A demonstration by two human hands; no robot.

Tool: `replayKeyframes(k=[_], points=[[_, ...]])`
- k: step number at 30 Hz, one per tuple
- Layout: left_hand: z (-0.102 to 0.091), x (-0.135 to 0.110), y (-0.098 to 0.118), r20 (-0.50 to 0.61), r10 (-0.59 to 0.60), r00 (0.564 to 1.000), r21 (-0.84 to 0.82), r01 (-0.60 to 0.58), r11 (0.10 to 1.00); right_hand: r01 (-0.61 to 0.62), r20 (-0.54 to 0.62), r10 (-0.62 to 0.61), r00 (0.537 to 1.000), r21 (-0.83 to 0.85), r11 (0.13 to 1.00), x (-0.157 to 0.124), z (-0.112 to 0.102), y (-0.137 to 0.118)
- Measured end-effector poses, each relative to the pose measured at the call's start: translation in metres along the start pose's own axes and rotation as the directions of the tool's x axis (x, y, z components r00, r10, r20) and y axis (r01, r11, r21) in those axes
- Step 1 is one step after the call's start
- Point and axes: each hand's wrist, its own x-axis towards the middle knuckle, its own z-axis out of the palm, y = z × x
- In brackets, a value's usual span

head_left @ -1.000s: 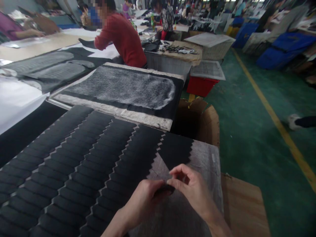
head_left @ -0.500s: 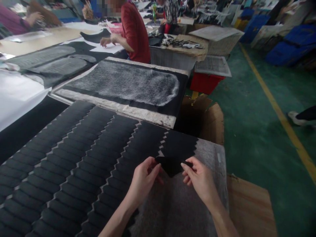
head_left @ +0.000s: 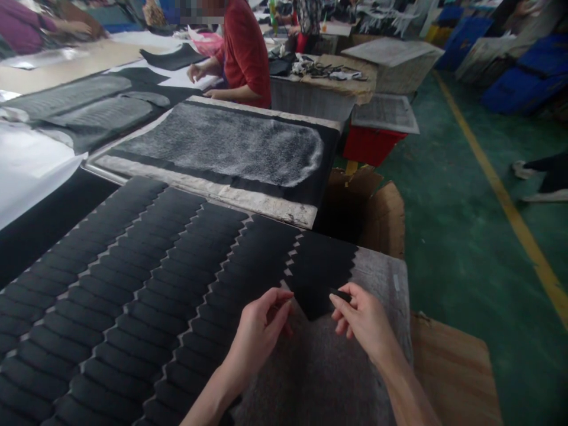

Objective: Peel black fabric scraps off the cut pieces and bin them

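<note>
My left hand [head_left: 268, 319] has its thumb and forefinger pinched together at the left corner of a black cut piece [head_left: 313, 303]; whether anything is between the fingertips is hidden. That piece lies at the near end of a column of matching black pieces [head_left: 322, 260] on the grey board [head_left: 328, 367]. My right hand [head_left: 364, 319] pinches a small dark folded or stacked bit of black material [head_left: 341, 294] just right of the column. More columns of overlapping black pieces [head_left: 146, 296] cover the left of the board, with zigzag gaps between them.
Beyond the board lies a framed panel with a whitish-coated black sheet [head_left: 231, 145]. A person in a red top [head_left: 246, 53] works behind it. Cardboard [head_left: 452, 367] stands at the right edge, an open carton [head_left: 386, 216] farther back. A red bin [head_left: 373, 145] stands on the green floor.
The black piece held between both hands now lies against the column's near end. My right hand has shifted slightly right, still pinching dark material. The person in red has lowered one arm.
</note>
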Motion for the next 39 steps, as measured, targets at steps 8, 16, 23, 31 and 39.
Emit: replayKeyframes(k=[8, 16, 23, 31, 39], points=[[0.005, -0.015, 0.003, 0.142, 0.462, 0.875, 0.523, -0.463, 0.716, -0.023, -0.008, 0.023, 1.000, 0.015, 1.000, -0.003, 0.000, -0.002], [0.009, 0.004, -0.024, 0.244, 0.562, 0.790, 0.832, -0.468, 0.297, -0.021, 0.000, 0.021, 1.000, 0.016, 1.000, -0.001, 0.000, 0.000], [0.009, 0.005, -0.029, 0.246, 0.565, 0.788, 0.853, -0.452, 0.259, -0.011, -0.019, 0.011, 1.000, -0.011, 1.000, -0.006, -0.001, -0.005], [0.011, 0.004, -0.028, 0.222, 0.629, 0.745, 0.847, -0.466, 0.254, 0.012, 0.002, -0.012, 1.000, -0.030, 0.999, -0.003, -0.004, -0.001], [0.010, 0.002, -0.028, 0.214, 0.663, 0.717, 0.849, -0.472, 0.237, -0.052, 0.050, 0.049, 0.998, 0.066, 0.997, 0.001, -0.005, -0.001]])
